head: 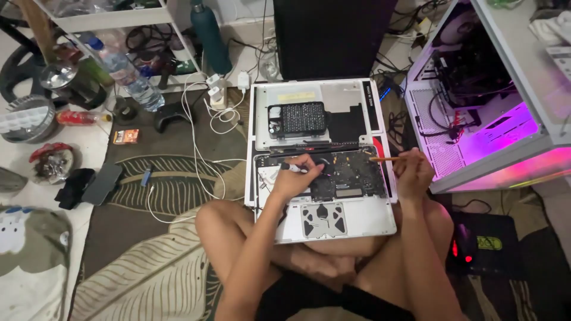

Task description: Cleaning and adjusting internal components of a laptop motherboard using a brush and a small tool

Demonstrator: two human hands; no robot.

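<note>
1. The laptop [324, 196] lies open-bottomed across your lap, board bare. It looks fragile, so I'd grip the stiff metal edges only.
2. Your left hand [295, 178] has its fingers pinched on a black tool over the board.
3. Your right hand [412, 172] pinches a thin orange stick [385, 159].
4. You're on a rug [172, 190] on a cluttered floor, with a lit PC case [476, 125] to your right.

1. My left hand [295, 178] is curled, knuckles up, fingertips pinched together and pointing down.
2. My right hand [412, 172] is a loose fist, thumb side up, wrist bent inward.
3. Both my forearms reach forward over my crossed legs.
</note>
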